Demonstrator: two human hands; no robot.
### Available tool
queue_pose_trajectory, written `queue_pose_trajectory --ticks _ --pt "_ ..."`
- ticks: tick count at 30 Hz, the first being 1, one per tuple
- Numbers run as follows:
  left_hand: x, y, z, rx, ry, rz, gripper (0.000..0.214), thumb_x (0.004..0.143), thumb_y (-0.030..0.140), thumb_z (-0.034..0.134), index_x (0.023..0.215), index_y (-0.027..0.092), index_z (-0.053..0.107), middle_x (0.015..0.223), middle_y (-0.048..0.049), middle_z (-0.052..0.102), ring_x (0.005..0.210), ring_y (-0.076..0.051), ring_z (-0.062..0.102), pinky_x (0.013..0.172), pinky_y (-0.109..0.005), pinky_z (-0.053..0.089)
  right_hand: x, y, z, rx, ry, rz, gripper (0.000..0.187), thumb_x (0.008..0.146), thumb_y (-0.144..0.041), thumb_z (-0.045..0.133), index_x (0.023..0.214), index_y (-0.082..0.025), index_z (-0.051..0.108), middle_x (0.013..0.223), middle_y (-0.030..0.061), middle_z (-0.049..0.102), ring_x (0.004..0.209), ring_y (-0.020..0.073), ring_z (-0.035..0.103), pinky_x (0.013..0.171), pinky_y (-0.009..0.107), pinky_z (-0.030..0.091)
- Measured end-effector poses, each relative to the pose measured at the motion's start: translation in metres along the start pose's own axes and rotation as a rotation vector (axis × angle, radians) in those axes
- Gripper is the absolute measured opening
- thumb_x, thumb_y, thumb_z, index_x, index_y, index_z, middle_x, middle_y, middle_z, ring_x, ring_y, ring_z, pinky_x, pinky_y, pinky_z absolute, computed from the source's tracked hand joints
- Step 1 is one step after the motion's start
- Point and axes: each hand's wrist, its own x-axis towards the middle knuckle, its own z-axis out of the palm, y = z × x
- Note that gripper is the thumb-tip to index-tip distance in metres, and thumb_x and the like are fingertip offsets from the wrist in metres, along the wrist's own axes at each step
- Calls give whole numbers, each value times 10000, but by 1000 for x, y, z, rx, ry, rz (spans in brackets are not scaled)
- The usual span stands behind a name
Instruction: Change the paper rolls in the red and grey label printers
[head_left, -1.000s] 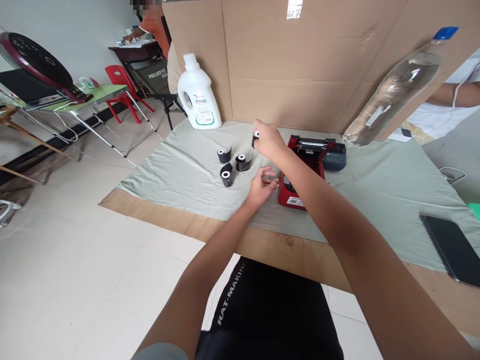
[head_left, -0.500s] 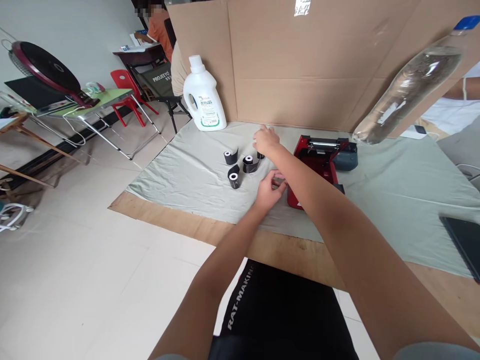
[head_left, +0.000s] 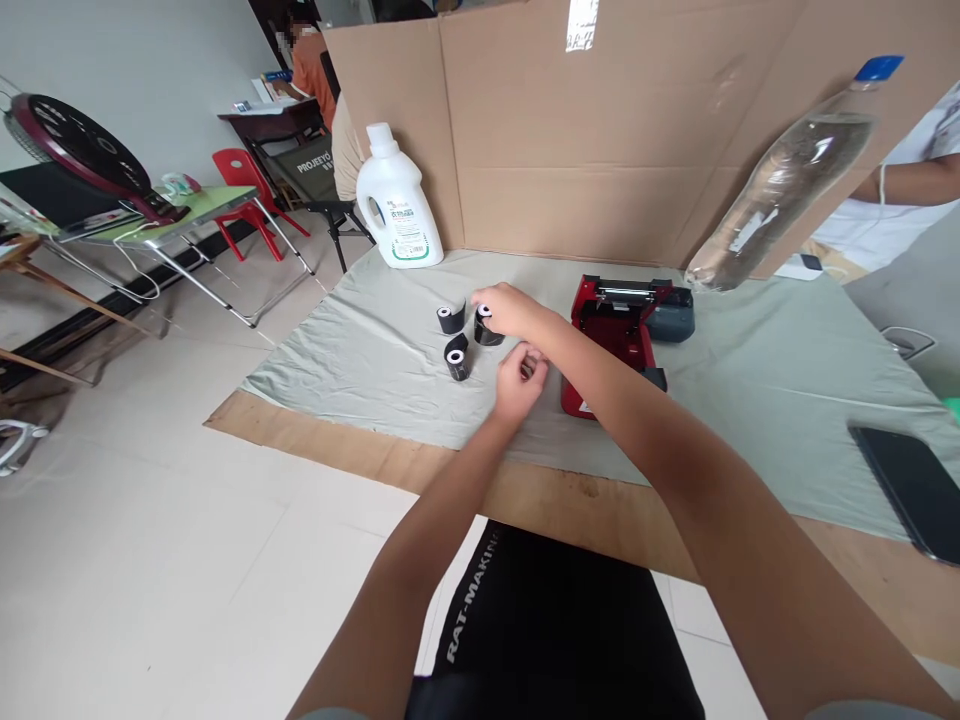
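Observation:
Three small black rolls with white cores lie on the pale green cloth (head_left: 360, 340). My right hand (head_left: 512, 309) reaches across and closes its fingertips on the rightmost black roll (head_left: 484, 327). The other two rolls (head_left: 451, 318) (head_left: 457, 358) lie just left of it. My left hand (head_left: 519, 378) rests on the cloth below the right hand, with its fingers curled together; what they hold, if anything, is hidden. A red label printer (head_left: 609, 335) with its lid open stands right of both hands.
A white detergent bottle (head_left: 394, 205) stands at the back left against a cardboard wall (head_left: 600, 140). A clear plastic bottle (head_left: 784, 180) tilts at the upper right. A black phone (head_left: 911, 490) lies at the right edge. Other people sit behind and to the right.
My right hand set down the roll it held near the cardboard and moved left and nearer onto another roll. My left hand's fingers curled in tighter.

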Motion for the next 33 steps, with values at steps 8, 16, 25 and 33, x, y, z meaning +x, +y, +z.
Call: queue_pose_trajectory --ticks 8,16,25,33 --pt "-7 7 -5 80 25 143 85 883 257 624 864 192 676 628 55 510 553 -90 439 548 -218 368 -142 26 -66 331 435 -55 519 922 -170 542 1428 -255 469 1183 72 670 927 226 668 811 356 516" --pt "-5 1 -4 139 23 123 94 870 257 626 856 182 681 640 49 522 561 -82 449 563 -204 391 -196 73 -94 950 624 -44 430 782 -222 796 1139 -278 562 1021 12 658 740 139 674 591 274 530" --pt "-4 -3 -8 169 39 115 135 888 303 626 863 184 685 646 47 512 563 -84 437 565 -207 384 -200 92 -100 1156 406 -259 404 694 -540 909 939 -284 714 946 26 705 912 238 711 800 414 627" --pt "-5 -4 -7 166 -2 124 163 905 328 622 860 182 676 627 53 479 552 -83 418 559 -212 379 -205 82 -96 428 151 68 442 807 -233 776 1249 -252 760 1230 72 768 1186 326 700 1033 464 553"
